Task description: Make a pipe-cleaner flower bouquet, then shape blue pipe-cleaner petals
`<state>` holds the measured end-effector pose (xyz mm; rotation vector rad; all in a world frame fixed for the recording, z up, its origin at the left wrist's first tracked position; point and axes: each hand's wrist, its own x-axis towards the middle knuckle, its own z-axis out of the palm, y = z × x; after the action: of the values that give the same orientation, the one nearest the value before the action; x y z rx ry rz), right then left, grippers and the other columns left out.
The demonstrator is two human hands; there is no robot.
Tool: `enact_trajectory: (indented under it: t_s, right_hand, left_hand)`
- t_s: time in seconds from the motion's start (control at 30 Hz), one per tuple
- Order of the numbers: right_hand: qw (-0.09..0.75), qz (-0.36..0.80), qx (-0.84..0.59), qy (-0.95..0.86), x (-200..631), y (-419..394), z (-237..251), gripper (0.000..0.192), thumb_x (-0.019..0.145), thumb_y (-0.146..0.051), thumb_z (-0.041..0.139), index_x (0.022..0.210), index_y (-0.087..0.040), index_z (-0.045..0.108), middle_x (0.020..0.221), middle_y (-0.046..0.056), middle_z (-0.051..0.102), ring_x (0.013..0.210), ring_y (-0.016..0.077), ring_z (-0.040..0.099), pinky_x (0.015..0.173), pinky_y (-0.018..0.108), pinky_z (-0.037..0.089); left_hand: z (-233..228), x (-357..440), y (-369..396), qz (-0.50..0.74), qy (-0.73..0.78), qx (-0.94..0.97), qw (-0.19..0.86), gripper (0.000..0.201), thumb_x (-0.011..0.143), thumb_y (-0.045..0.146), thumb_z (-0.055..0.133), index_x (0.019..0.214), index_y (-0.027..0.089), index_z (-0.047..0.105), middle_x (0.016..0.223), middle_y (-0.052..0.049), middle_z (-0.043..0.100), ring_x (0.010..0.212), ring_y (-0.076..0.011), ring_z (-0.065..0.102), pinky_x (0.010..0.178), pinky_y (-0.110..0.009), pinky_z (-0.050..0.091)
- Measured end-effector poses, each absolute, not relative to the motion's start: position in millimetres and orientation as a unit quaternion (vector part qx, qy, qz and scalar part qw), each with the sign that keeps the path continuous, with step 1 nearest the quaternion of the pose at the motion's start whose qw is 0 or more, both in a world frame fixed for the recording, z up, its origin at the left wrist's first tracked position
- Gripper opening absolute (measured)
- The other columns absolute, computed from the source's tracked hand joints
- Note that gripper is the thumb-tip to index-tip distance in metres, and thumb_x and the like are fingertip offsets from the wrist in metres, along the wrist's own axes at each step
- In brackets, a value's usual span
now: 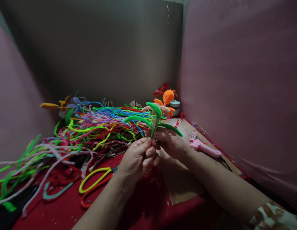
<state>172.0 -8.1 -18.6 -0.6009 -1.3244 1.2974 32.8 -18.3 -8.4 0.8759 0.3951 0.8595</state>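
Glue gun [204,147] right of hands [153,150]

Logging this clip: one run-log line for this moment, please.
left hand: pinches stem | right hand: grips green pipe-cleaner flower | nearby: pink glue gun, pipe-cleaner pile

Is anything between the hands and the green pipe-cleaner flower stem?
No. Both the left hand and right hand already pinch the green pipe-cleaner flower stem directly; nothing visible lies between them.
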Motion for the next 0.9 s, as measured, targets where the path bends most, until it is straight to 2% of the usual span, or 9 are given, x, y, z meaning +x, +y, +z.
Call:
enact_trajectory:
  t_s: [0.23, 0.3, 0.4, 0.47, 0.57, 0.67, 0.73, 0.83, 0.9]
  right_hand:
    - [0.540, 0.588, -0.185, -0.573, 167, -14, -22, 0.029, 0.081, -0.037, 0.057, 0.061, -0.016, 0.062, 0.059, 0.000, 0.058, 0.062, 0.0117, 0.055, 0.063, 0.025, 0.043]
    - [0.550, 0.588, -0.181, -0.564, 167, -14, -22, 0.027, 0.080, -0.036, 0.059, 0.062, -0.017, 0.062, 0.059, 0.000, 0.059, 0.061, 0.0115, 0.056, 0.063, 0.025, 0.045]
    - [0.555, 0.597, -0.198, -0.545, 168, -14, -23, 0.023, 0.081, -0.036, 0.058, 0.069, -0.017, 0.063, 0.054, -0.003, 0.056, 0.051, 0.0100, 0.053, 0.055, 0.024, 0.046]
    - [0.540, 0.598, -0.216, -0.551, 169, -12, -24, 0.026, 0.084, -0.038, 0.052, 0.074, -0.017, 0.062, 0.050, -0.004, 0.053, 0.045, 0.0104, 0.052, 0.051, 0.025, 0.045]
    - [0.569, 0.534, -0.280, -0.560, 168, -11, -26, 0.022, 0.083, -0.034, 0.055, 0.076, -0.016, 0.065, 0.056, -0.002, 0.056, 0.052, 0.0100, 0.052, 0.057, 0.024, 0.044]
    - [0.607, 0.481, -0.320, -0.545, 166, -10, -25, 0.014, 0.078, -0.029, 0.061, 0.076, -0.018, 0.068, 0.065, -0.001, 0.058, 0.061, 0.0101, 0.050, 0.060, 0.023, 0.042]
    - [0.601, 0.480, -0.324, -0.550, 164, -11, -24, 0.015, 0.078, -0.030, 0.060, 0.077, -0.018, 0.069, 0.063, -0.001, 0.057, 0.059, 0.0099, 0.048, 0.057, 0.023, 0.040]
    - [0.591, 0.470, -0.332, -0.565, 162, -11, -23, 0.019, 0.079, -0.032, 0.059, 0.077, -0.016, 0.070, 0.060, -0.001, 0.054, 0.055, 0.0088, 0.043, 0.051, 0.022, 0.036]
    - [0.587, 0.459, -0.337, -0.575, 163, -10, -22, 0.021, 0.080, -0.033, 0.058, 0.080, -0.016, 0.070, 0.059, -0.002, 0.052, 0.054, 0.0086, 0.043, 0.051, 0.021, 0.035]
  left_hand:
    - [-14, 30, -22, 0.321, 0.032, 0.386, 0.864, 0.023, 0.089, 0.021, 0.043, 0.074, 0.011, 0.057, 0.044, 0.011, 0.023, 0.028, 0.0002, 0.013, 0.036, -0.017, 0.039]
    - [-13, 30, -22, 0.320, 0.034, 0.398, 0.859, 0.022, 0.089, 0.024, 0.044, 0.075, 0.012, 0.058, 0.044, 0.011, 0.024, 0.029, 0.0002, 0.014, 0.037, -0.018, 0.039]
    - [-9, 30, -22, 0.354, 0.113, 0.446, 0.815, 0.024, 0.086, 0.032, 0.048, 0.076, 0.014, 0.058, 0.045, 0.010, 0.033, 0.029, -0.0016, 0.023, 0.041, -0.021, 0.041]
    - [-8, 32, -21, 0.387, 0.214, 0.527, 0.726, 0.027, 0.086, 0.036, 0.047, 0.075, 0.014, 0.058, 0.048, 0.006, 0.043, 0.033, -0.0054, 0.036, 0.044, -0.023, 0.040]
    - [-13, 35, -21, 0.443, 0.365, 0.687, 0.445, 0.023, 0.084, 0.034, 0.048, 0.081, 0.015, 0.060, 0.062, -0.002, 0.057, 0.053, -0.0140, 0.054, 0.055, -0.026, 0.040]
    - [-23, 36, -20, 0.418, 0.440, 0.775, 0.178, 0.022, 0.083, 0.033, 0.049, 0.090, 0.014, 0.059, 0.075, -0.008, 0.062, 0.070, -0.0212, 0.058, 0.062, -0.030, 0.038]
    - [-27, 35, -19, 0.387, 0.459, 0.791, 0.115, 0.021, 0.085, 0.030, 0.044, 0.085, 0.015, 0.058, 0.070, -0.008, 0.061, 0.066, -0.0211, 0.057, 0.059, -0.030, 0.035]
    - [-24, 33, -17, 0.396, 0.456, 0.780, 0.166, 0.020, 0.086, 0.026, 0.041, 0.073, 0.018, 0.055, 0.057, -0.001, 0.054, 0.052, -0.0152, 0.052, 0.053, -0.026, 0.033]
    - [-19, 31, -16, 0.403, 0.437, 0.743, 0.308, 0.022, 0.086, 0.029, 0.041, 0.069, 0.019, 0.052, 0.051, 0.002, 0.050, 0.041, -0.0114, 0.047, 0.046, -0.023, 0.032]
